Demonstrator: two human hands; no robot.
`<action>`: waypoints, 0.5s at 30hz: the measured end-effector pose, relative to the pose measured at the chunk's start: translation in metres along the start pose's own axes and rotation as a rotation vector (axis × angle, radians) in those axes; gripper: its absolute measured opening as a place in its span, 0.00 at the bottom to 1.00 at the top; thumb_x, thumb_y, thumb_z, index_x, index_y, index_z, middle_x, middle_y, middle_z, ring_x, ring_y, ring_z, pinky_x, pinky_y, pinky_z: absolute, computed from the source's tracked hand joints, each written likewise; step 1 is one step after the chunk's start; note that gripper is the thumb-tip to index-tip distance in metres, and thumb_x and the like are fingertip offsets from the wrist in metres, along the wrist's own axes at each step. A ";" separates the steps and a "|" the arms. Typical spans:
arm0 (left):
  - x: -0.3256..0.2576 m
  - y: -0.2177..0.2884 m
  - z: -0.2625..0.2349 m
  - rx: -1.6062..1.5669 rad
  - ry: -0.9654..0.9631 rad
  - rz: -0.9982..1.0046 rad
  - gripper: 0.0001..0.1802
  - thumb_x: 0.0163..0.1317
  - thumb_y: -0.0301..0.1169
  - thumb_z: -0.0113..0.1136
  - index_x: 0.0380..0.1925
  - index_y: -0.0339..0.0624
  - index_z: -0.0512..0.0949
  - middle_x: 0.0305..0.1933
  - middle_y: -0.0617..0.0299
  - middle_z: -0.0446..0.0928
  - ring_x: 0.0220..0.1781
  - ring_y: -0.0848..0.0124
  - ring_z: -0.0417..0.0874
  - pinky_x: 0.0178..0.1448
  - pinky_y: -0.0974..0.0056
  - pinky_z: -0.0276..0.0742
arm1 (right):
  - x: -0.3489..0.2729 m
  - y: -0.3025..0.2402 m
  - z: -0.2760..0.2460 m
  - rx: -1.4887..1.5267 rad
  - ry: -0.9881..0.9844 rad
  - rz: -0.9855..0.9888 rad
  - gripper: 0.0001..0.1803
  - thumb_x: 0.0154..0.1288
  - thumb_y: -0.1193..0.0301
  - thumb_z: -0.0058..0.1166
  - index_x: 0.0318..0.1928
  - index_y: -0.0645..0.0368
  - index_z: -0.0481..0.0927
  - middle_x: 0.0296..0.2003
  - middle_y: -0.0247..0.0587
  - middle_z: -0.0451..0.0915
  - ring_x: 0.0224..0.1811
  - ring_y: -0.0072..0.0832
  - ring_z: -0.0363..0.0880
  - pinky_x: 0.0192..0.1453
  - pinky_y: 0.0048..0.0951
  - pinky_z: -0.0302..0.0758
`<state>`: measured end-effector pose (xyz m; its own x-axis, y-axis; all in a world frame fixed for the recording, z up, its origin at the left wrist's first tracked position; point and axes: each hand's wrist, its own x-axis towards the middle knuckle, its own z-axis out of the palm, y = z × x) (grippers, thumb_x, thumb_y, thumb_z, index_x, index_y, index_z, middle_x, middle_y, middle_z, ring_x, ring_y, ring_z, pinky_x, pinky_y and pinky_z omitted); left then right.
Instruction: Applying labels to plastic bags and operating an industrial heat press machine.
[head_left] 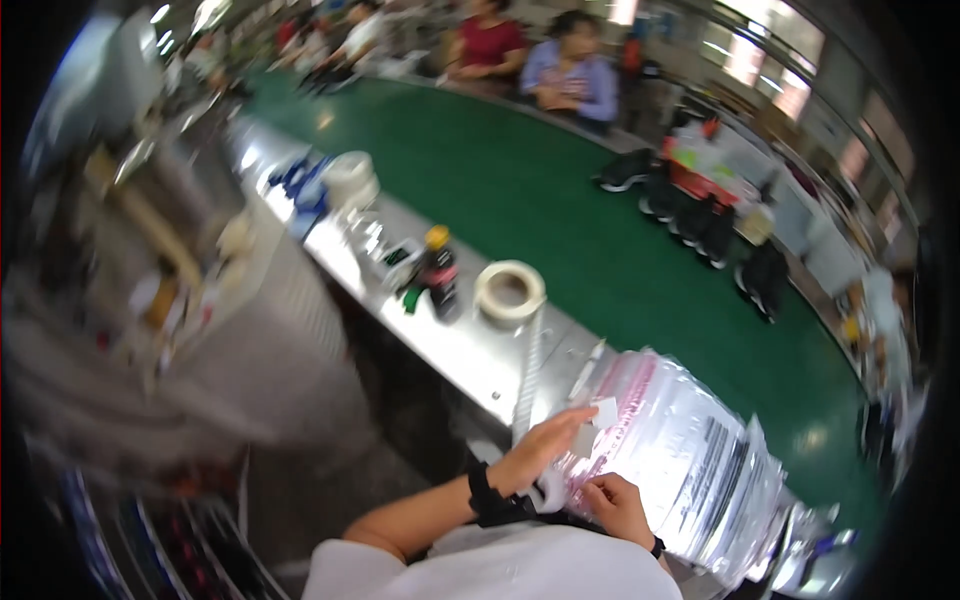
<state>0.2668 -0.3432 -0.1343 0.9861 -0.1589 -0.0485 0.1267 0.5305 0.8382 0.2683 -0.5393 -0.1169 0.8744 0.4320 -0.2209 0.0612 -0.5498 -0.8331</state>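
A thick stack of clear plastic bags [690, 450] with pink-printed edges lies at the metal table's near right end. Over its left edge, my left hand [540, 450] has a small white label [604, 412] at its fingertips. A greyish piece [585, 440] shows beside the fingers, too blurred to name. My right hand [618, 508] rests low on the bags near the pink edge, its fingers curled in. Whatever lies between those fingers is hidden. Left of the bags stands a roll of white tape [510, 292], a loose strip hanging from it toward me.
Along the metal table [440, 345] stand a dark bottle with a yellow cap [440, 270], another white roll [350, 180] and blue cloth [300, 190]. Beyond runs a green belt [480, 180] carrying black shoes [700, 225]. Two people [570, 75] sit across it. A machine [180, 250] is at left.
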 end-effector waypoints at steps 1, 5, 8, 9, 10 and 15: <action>0.009 -0.006 0.006 -0.043 -0.072 -0.024 0.26 0.71 0.40 0.35 0.61 0.32 0.59 0.63 0.56 0.61 0.64 0.68 0.63 0.67 0.63 0.56 | 0.000 0.012 -0.003 0.014 0.146 -0.035 0.07 0.58 0.72 0.53 0.32 0.64 0.78 0.23 0.44 0.77 0.23 0.27 0.74 0.29 0.26 0.70; 0.050 -0.033 0.033 -0.229 -0.208 -0.104 0.27 0.70 0.40 0.37 0.61 0.30 0.56 0.63 0.53 0.61 0.64 0.63 0.63 0.69 0.60 0.56 | 0.001 0.029 -0.029 -0.374 0.714 -0.194 0.07 0.52 0.75 0.57 0.30 0.62 0.73 0.28 0.45 0.71 0.34 0.42 0.70 0.42 0.39 0.66; 0.056 -0.054 0.038 -0.354 -0.170 -0.044 0.29 0.69 0.41 0.39 0.61 0.28 0.56 0.62 0.51 0.61 0.65 0.59 0.61 0.70 0.57 0.54 | 0.007 0.020 -0.029 -0.490 0.844 -0.196 0.19 0.42 0.71 0.65 0.35 0.61 0.70 0.43 0.51 0.69 0.48 0.48 0.66 0.47 0.43 0.63; 0.059 -0.064 0.037 -0.371 -0.141 -0.061 0.29 0.69 0.42 0.39 0.61 0.28 0.55 0.62 0.51 0.60 0.66 0.59 0.60 0.70 0.57 0.54 | 0.010 0.018 -0.027 -0.541 0.838 -0.158 0.17 0.43 0.72 0.64 0.34 0.61 0.71 0.42 0.50 0.70 0.47 0.47 0.66 0.47 0.43 0.63; 0.059 -0.067 0.036 -0.384 -0.107 -0.067 0.30 0.69 0.42 0.39 0.61 0.28 0.55 0.62 0.51 0.60 0.66 0.58 0.60 0.70 0.57 0.53 | 0.013 0.016 -0.026 -0.590 0.827 -0.131 0.16 0.44 0.72 0.63 0.33 0.61 0.71 0.42 0.48 0.70 0.47 0.46 0.67 0.47 0.44 0.63; 0.061 -0.067 0.037 -0.323 -0.052 -0.156 0.33 0.69 0.47 0.29 0.60 0.27 0.56 0.61 0.50 0.61 0.66 0.55 0.60 0.70 0.56 0.53 | 0.005 0.043 -0.030 -0.515 0.893 -0.108 0.07 0.50 0.77 0.55 0.30 0.60 0.71 0.35 0.44 0.71 0.42 0.42 0.69 0.45 0.40 0.64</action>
<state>0.3147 -0.4196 -0.1731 0.9466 -0.2960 -0.1278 0.3106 0.7309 0.6077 0.2894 -0.5824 -0.1385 0.8774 -0.0751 0.4739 0.1753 -0.8692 -0.4623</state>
